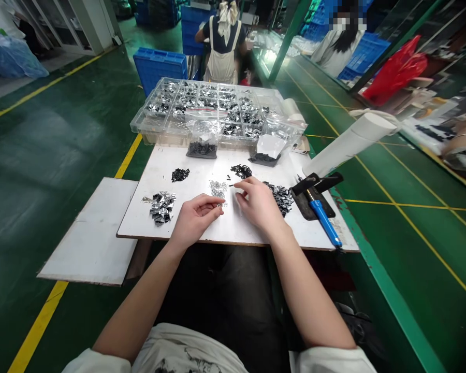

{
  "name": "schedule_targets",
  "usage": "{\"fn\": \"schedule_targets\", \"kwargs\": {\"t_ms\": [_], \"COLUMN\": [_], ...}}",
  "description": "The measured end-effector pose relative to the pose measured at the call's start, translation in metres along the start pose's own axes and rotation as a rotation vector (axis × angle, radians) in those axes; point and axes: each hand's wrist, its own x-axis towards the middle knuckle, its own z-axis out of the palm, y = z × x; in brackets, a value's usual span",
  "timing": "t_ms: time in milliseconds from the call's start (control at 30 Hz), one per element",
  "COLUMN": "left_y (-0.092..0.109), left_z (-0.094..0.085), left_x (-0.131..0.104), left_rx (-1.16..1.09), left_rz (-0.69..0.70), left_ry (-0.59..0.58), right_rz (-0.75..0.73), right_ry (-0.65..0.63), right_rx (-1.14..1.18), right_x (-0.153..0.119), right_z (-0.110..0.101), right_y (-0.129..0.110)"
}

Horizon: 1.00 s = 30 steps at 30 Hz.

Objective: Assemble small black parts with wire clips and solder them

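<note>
My left hand is closed in a pinch just below a small heap of thin silvery metal pieces; what its fingertips hold is too small to make out. Opposite it, my right hand is curved over the white board, thumb and index finger apart. A tiny black part lies at the tip of that index finger. Beyond the right hand sits a pile of small black parts. Shiny black-and-silver pieces are heaped beside its wrist, partly hidden. A similar shiny heap lies left of my left hand.
A divided clear tray of shiny pieces spans the back, with two plastic bags before it. Another black pile lies back left. A blue-handled tool and a white roll are at right. A person is ahead.
</note>
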Motion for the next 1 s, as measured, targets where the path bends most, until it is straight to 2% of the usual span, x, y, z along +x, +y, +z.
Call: {"fn": "schedule_targets", "kwargs": {"t_ms": [133,267,433,633,700,833,900,1000], "left_y": [0.001,0.002,0.004,0.004,0.004,0.007,0.009,0.009], "left_z": [-0.001,-0.002,-0.002,-0.002,-0.002,-0.001,-0.001,0.000], "left_x": [-0.001,-0.002,-0.004,-0.005,-0.006,-0.006,-0.006,-0.006], "left_rx": [-0.064,-0.092,-0.076,-0.081,-0.104,-0.108,-0.092,-0.091], "left_rz": [-0.061,-0.079,-0.075,-0.065,-0.081,-0.123,-0.133,-0.151], "left_ry": [-0.002,0.004,0.039,0.026,0.020,0.032,0.043,0.044], "right_rz": [-0.067,-0.101,-0.079,-0.055,-0.049,0.048,0.124,0.199], "right_ry": [-0.114,-0.141,-0.167,-0.177,-0.112,0.040,0.059,0.070], "right_rx": [-0.136,-0.147,-0.186,-0.182,-0.063,0.400,0.590,0.717], "right_x": [0.028,0.037,0.029,0.002,-0.009,-0.025,-0.031,-0.037], "right_z": [0.002,0.006,0.003,-0.005,-0.007,-0.004,0.001,0.009], "right_y": [0.000,0.003,0.002,-0.001,0.001,0.008,0.010,0.009]}}
